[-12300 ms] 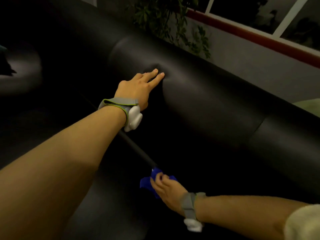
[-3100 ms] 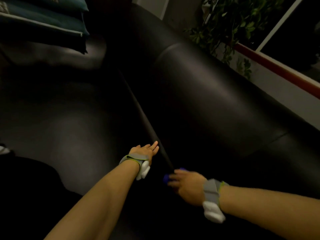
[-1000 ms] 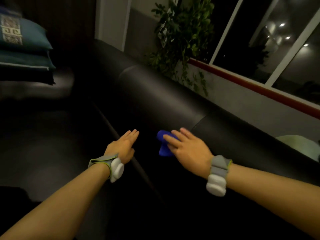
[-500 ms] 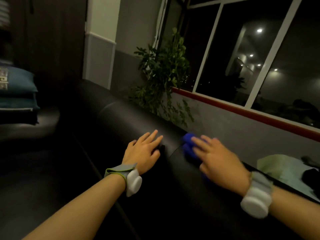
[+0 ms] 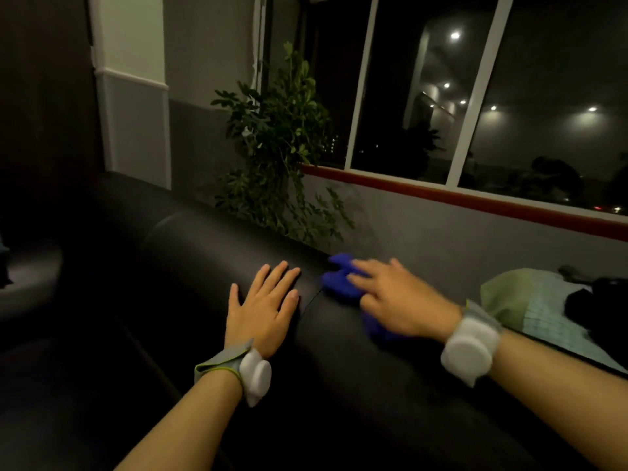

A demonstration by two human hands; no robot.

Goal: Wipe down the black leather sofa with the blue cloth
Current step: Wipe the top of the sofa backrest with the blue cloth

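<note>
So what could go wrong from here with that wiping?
1. The cloth sits on the top of the sofa back, near its far edge; a push could tip it off behind, toward the wall.
2. The right hand only presses it with flat fingers, so it may bunch or slide out.
3. The plant hangs close; a wide stroke may brush its leaves.
</note>
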